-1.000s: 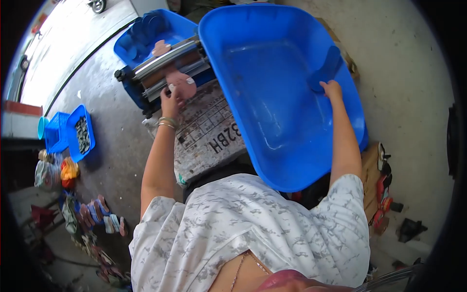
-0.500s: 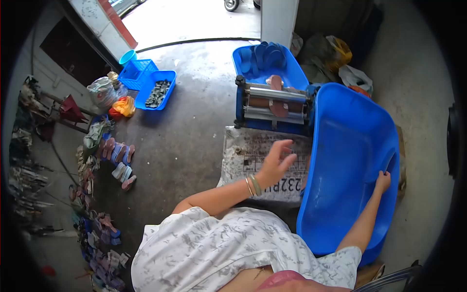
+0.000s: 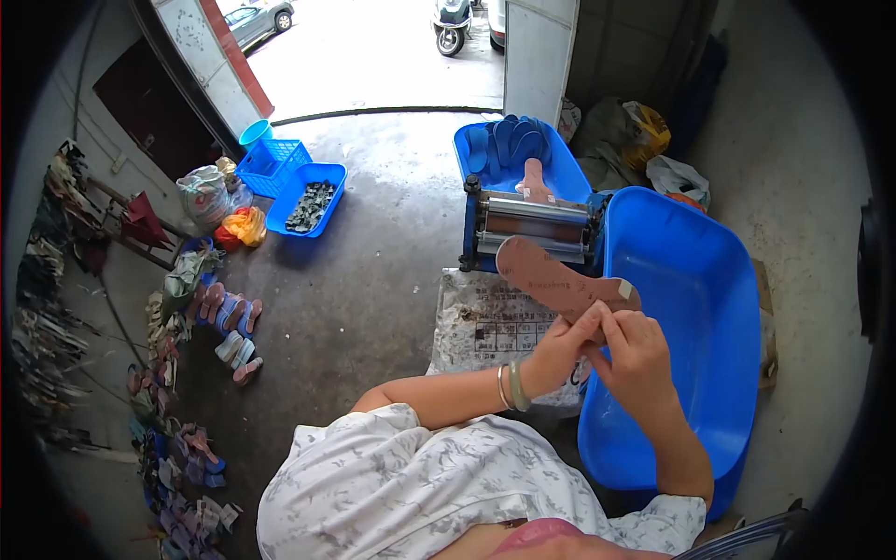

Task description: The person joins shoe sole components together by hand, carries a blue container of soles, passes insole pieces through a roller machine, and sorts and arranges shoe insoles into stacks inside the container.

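A pinkish-brown insole point(image 3: 555, 283) with printed marks and a small pale patch near one end is held up in front of the roller machine point(image 3: 532, 224). My left hand point(image 3: 560, 357), with bracelets on its wrist, pinches the insole's lower edge near the patched end. Right beside it, my right hand point(image 3: 635, 359) grips the same end; the fingertips of the two hands meet there. A second pinkish insole point(image 3: 535, 180) lies at the far side of the rollers.
A large blue tub point(image 3: 700, 280) stands to the right of the machine. Behind the machine, a blue bin point(image 3: 569, 168) holds several blue insoles point(image 3: 509, 140). At left are a blue tray point(image 3: 336, 187) of dark pieces, a blue crate point(image 3: 271, 168), and stacked shoe parts point(image 3: 229, 313).
My right hand has left the big blue tub and come in beside my left hand. Both now hold an insole. The insole in the rollers has moved toward the far side. The view has tilted up.
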A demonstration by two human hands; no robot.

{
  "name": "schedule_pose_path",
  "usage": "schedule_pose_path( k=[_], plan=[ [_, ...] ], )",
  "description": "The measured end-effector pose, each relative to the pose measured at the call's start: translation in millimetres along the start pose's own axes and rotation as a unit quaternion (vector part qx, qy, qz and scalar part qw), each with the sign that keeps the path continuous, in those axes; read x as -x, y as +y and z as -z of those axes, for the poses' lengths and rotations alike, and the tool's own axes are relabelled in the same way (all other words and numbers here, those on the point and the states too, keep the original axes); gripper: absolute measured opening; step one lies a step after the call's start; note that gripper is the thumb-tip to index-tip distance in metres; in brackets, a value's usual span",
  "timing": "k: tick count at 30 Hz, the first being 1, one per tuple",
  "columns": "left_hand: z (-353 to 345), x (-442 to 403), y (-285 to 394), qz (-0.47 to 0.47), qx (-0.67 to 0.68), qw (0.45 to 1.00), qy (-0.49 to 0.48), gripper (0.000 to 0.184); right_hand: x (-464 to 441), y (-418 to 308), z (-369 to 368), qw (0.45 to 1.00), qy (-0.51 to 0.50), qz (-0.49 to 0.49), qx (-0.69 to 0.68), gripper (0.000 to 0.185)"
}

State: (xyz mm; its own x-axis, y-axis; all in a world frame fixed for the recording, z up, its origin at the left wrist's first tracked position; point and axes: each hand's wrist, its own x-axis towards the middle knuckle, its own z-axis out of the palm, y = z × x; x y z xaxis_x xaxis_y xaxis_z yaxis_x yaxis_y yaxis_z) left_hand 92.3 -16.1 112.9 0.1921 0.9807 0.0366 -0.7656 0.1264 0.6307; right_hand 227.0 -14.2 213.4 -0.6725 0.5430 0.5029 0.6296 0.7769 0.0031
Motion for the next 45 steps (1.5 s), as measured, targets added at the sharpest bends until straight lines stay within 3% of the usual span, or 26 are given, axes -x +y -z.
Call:
schedule_pose_path(
  k=[1,3,5,6,7,8,9,11,13,15,17,18,20,23,25,29,31,33,36,39,41,45],
  plan=[
    [10,5,4,0.033,0.049,0.998,0.02,0.041,3,-1,8,1.0,-0.012,-0.005,-0.029,0.04],
    [35,15,8,0.052,0.019,0.997,0.055,0.038,19,-7,29,0.998,-0.029,-0.016,-0.056,0.039],
    [68,28,8,0.077,-0.042,0.99,0.112,0.031,59,-23,56,0.967,-0.056,-0.194,-0.159,0.037],
    [86,37,7,0.09,-0.073,0.984,0.135,0.027,78,-35,66,0.963,-0.069,-0.206,-0.157,0.037],
    [105,46,5,0.109,-0.104,0.979,0.141,0.029,95,-50,75,0.89,-0.121,-0.271,-0.345,0.037],
    [121,52,4,0.128,-0.135,0.972,0.145,0.032,106,-61,81,0.775,-0.159,-0.327,-0.517,0.037],
    [131,59,5,0.144,-0.152,0.965,0.159,0.031,112,-71,75,0.767,-0.165,-0.346,-0.514,0.037],
    [142,63,-2,0.173,-0.165,0.955,0.173,0.03,127,-90,36,0.655,-0.188,-0.396,-0.616,0.044],
    [150,58,-10,0.172,-0.145,0.96,0.166,0.03,135,-104,-3,0.546,-0.112,-0.454,-0.695,0.051],
    [152,52,-16,0.175,-0.136,0.961,0.165,0.031,145,-104,-48,0.596,-0.056,-0.434,-0.673,0.058],
    [149,47,-17,0.185,-0.148,0.962,0.139,0.027,144,-114,-99,0.6,0.051,-0.499,-0.623,0.061],
    [148,45,-17,0.188,-0.153,0.962,0.124,0.026,141,-115,-117,0.597,0.053,-0.503,-0.623,0.061],
    [158,41,-25,0.195,-0.17,0.957,0.129,0.031,129,-114,-152,0.407,0.094,-0.587,-0.694,0.058],
    [179,46,-21,0.213,-0.198,0.948,0.131,0.041,121,-110,-214,0.421,0.173,-0.538,-0.709,0.044],
    [191,49,-1,0.156,-0.248,0.949,0.117,0.044,101,-91,-249,0.341,0.259,-0.562,-0.708,0.03],
    [280,68,58,0.116,-0.339,0.933,0.039,0.046,77,-41,-323,0.32,0.365,-0.575,-0.659,0.021],
    [329,92,101,0.131,-0.321,0.935,0.074,0.043,61,-21,-351,0.355,0.392,-0.564,-0.634,0.021],
    [385,120,145,0.145,-0.337,0.919,0.148,0.038,39,-6,-377,0.353,0.412,-0.57,-0.617,0.018],
    [466,178,216,0.13,-0.373,0.885,0.247,0.019,28,20,-424,0.374,0.393,-0.58,-0.608,0.02],
    [502,221,290,0.11,-0.411,0.85,0.311,0.018,-3,3,-413,0.365,0.399,-0.585,-0.604,0.024],
    [520,235,336,0.123,-0.427,0.842,0.304,0.02,-12,-16,-410,0.366,0.398,-0.588,-0.601,0.027],
    [548,238,381,0.139,-0.455,0.83,0.291,0.027,-23,-98,-424,0.484,0.179,-0.675,-0.527,0.021]
  ],
)
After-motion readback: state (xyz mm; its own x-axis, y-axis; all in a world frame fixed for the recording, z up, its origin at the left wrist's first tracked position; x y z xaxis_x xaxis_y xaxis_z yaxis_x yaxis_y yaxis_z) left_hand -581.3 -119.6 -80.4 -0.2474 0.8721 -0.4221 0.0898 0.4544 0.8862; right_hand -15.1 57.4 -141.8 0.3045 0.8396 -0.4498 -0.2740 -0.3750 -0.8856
